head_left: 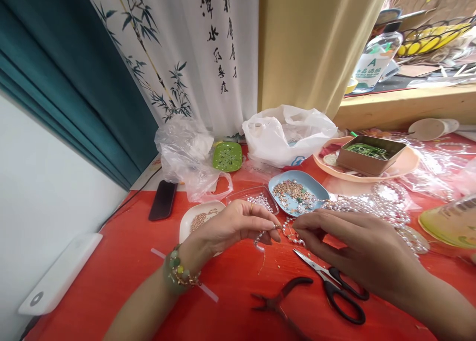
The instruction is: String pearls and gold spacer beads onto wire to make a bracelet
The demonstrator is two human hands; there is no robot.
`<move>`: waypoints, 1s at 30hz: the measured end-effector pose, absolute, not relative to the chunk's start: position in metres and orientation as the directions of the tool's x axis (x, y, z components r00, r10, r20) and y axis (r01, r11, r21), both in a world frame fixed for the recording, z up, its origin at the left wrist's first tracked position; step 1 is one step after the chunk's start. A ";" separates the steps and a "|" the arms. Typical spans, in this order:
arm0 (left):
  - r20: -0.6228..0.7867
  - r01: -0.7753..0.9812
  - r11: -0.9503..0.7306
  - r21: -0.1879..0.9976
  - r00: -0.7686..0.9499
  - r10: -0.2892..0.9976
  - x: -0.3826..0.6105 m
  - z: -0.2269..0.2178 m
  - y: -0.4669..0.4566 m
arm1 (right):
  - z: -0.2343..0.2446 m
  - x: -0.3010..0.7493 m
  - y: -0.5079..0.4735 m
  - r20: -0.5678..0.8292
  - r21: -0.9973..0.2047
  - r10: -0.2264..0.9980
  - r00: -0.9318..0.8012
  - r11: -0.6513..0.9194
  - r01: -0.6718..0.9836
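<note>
My left hand (234, 224), with a bracelet on its wrist, pinches a short strand of pale beads (259, 240) between thumb and fingers. One end of the strand dangles below the fingertips. Across a small gap, my right hand (357, 242) has thumb and fingers pressed together; anything between them is too small to make out. Under its fingertips lies a loop of pearly beads (288, 232). Black-handled scissors (327, 279) rest partly beneath the right hand, and dark pliers (273, 304) lie nearer me. A clear box (273, 195) of white beads sits behind the left hand.
A blue plate (316, 182) carries gold and clear beads; a white dish (185, 232) bears small gold ones. Bead strings (386, 202) heap at right, before a tin (357, 161) of green cord. Plastic bags (286, 133), a green tray (227, 156) and a phone (162, 200) line the back.
</note>
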State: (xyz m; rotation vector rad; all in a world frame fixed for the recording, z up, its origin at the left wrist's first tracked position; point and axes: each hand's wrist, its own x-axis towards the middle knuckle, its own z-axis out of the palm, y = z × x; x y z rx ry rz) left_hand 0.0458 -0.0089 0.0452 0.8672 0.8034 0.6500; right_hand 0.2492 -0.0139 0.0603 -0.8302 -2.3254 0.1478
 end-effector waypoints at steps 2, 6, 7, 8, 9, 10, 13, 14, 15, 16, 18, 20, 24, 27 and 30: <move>-0.331 -0.175 0.493 0.852 0.550 0.767 0.046 0.045 -0.009 | 0.060 0.249 -0.013 0.540 -0.311 0.599 -0.592 0.795 0.521; -0.321 -0.175 0.484 0.858 0.553 0.769 0.046 0.046 -0.009 | 0.059 0.247 -0.014 0.542 -0.318 0.601 -0.587 0.793 0.519; -0.320 -0.175 0.481 0.859 0.550 0.772 0.046 0.047 -0.009 | 0.060 0.247 -0.014 0.545 -0.318 0.602 -0.584 0.792 0.521; -0.321 -0.174 0.480 0.860 0.547 0.773 0.046 0.047 -0.010 | 0.060 0.247 -0.015 0.547 -0.316 0.601 -0.583 0.793 0.521; -0.322 -0.172 0.480 0.860 0.546 0.773 0.046 0.047 -0.010 | 0.060 0.247 -0.015 0.548 -0.313 0.599 -0.584 0.794 0.522; -0.324 -0.171 0.482 0.860 0.547 0.772 0.046 0.047 -0.010 | 0.061 0.247 -0.016 0.547 -0.309 0.599 -0.585 0.794 0.524; -0.325 -0.167 0.481 0.861 0.547 0.772 0.046 0.047 -0.009 | 0.061 0.247 -0.017 0.550 -0.294 0.595 -0.586 0.795 0.530; -0.322 -0.168 0.478 0.862 0.547 0.773 0.046 0.047 -0.009 | 0.061 0.247 -0.017 0.554 -0.285 0.594 -0.584 0.794 0.537; -0.320 -0.170 0.476 0.863 0.546 0.774 0.046 0.047 -0.009 | 0.060 0.247 -0.018 0.558 -0.273 0.593 -0.580 0.791 0.547; -0.318 -0.171 0.476 0.863 0.547 0.774 0.046 0.047 -0.009 | 0.060 0.247 -0.018 0.563 -0.258 0.592 -0.577 0.789 0.558; -0.319 -0.174 0.478 0.861 0.546 0.774 0.046 0.047 -0.009 | 0.058 0.247 -0.018 0.574 -0.236 0.589 -0.569 0.784 0.574; -0.321 -0.179 0.480 0.859 0.544 0.775 0.046 0.048 -0.010 | 0.057 0.247 -0.018 0.587 -0.221 0.574 -0.571 0.792 0.569; -0.318 -0.181 0.476 0.861 0.540 0.779 0.046 0.049 -0.010 | 0.056 0.247 -0.017 0.599 -0.197 0.548 -0.584 0.808 0.556; -0.305 -0.174 0.454 0.874 0.531 0.790 0.046 0.049 -0.010 | 0.057 0.247 -0.018 0.598 -0.195 0.546 -0.586 0.809 0.555; -0.283 -0.159 0.414 0.896 0.515 0.809 0.046 0.048 -0.011 | 0.057 0.248 -0.018 0.596 -0.185 0.541 -0.593 0.811 0.554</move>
